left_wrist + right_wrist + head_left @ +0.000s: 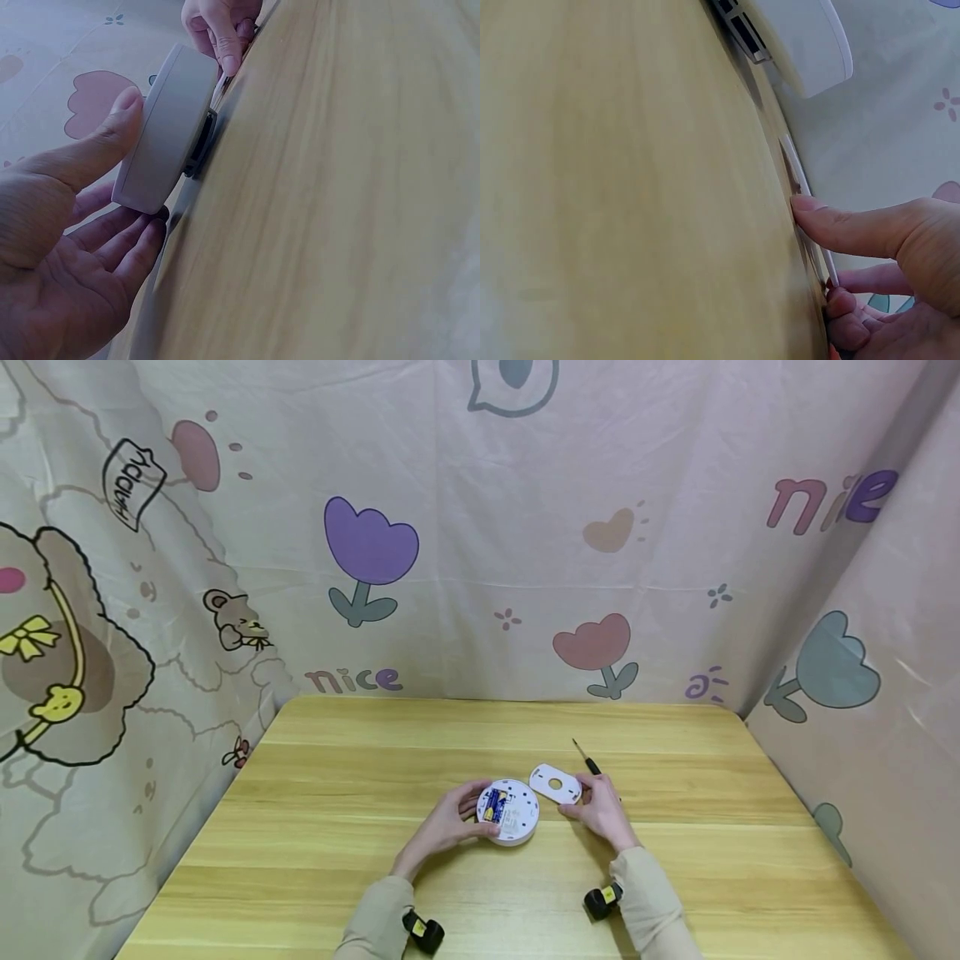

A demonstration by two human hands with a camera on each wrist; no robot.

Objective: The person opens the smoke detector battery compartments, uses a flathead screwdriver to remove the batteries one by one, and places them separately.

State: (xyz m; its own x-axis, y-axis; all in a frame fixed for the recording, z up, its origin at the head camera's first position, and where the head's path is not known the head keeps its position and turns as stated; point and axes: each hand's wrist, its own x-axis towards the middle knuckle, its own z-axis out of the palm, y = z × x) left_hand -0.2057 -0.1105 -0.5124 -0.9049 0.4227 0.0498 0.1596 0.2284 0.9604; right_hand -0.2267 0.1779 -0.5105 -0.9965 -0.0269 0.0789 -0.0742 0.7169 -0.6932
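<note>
Sleeves [651,897] in beige cross the near part of the table [510,902], a black camera [426,933] at each wrist. Farther in, about midway between the table's left and right edges, the left hand [450,820] grips a round white disc [520,817], fingers toward its far rim and thumb on its near-left rim. The disc's upward face shows small holes, a pale label and a blue-and-yellow patch [496,805], perhaps batteries, though it is too small to be sure. From the left wrist, dark slots [199,142] show on its underside, close to the table.

Just beside the disc, toward the right edge, the right hand [602,814] pinches a white plate [546,788] between thumb and fingers. The plate has a round hole in its middle and sits low over the table. Beyond that hand lies a screwdriver [592,766], its thin shaft pointing toward the far edge, its black handle partly hidden. At the far edge hangs a pale curtain [465,635] printed with tulips and "nice".
</note>
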